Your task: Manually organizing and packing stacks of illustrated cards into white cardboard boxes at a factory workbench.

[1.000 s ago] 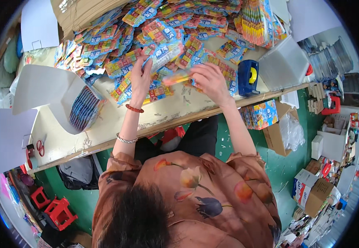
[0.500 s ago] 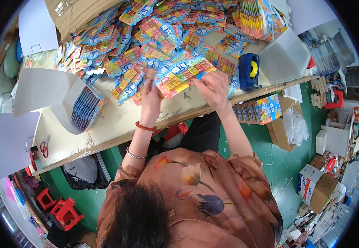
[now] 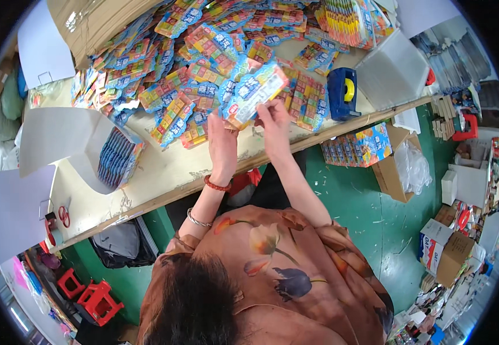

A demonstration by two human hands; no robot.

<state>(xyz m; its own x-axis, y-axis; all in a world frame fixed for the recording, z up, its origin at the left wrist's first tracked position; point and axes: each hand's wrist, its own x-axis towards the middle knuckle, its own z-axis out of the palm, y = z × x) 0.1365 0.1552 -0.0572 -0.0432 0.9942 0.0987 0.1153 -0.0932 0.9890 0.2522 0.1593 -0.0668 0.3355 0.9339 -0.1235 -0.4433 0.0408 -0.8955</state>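
Observation:
Between my hands, above the table, is a colourful blister card (image 3: 259, 91) with a blue wavy edge and a pale strip, tilted up to the right. My right hand (image 3: 274, 129) pinches its lower right edge between thumb and fingers. At its lower left corner, my left hand (image 3: 223, 150) holds it with the fingers fairly straight; some fingertips are hidden. Similar cards lie just beyond, in a loose heap (image 3: 212, 49) and close by my left hand (image 3: 173, 118). To the right, a few cards (image 3: 307, 99) lie flat by a blue tape dispenser (image 3: 342, 95) with yellow tape.
A white bin on its side (image 3: 59, 138) holds a row of cards (image 3: 117, 158) at the left. Red scissors (image 3: 64, 216) lie near the table edge. A translucent bin (image 3: 392, 72) stands at the right. Below are a carton (image 3: 396, 172) and red stools (image 3: 100, 302).
The card has turned and tilted up, now showing a paler strip. My right hand has moved left toward my left hand, which has shifted slightly right and lower.

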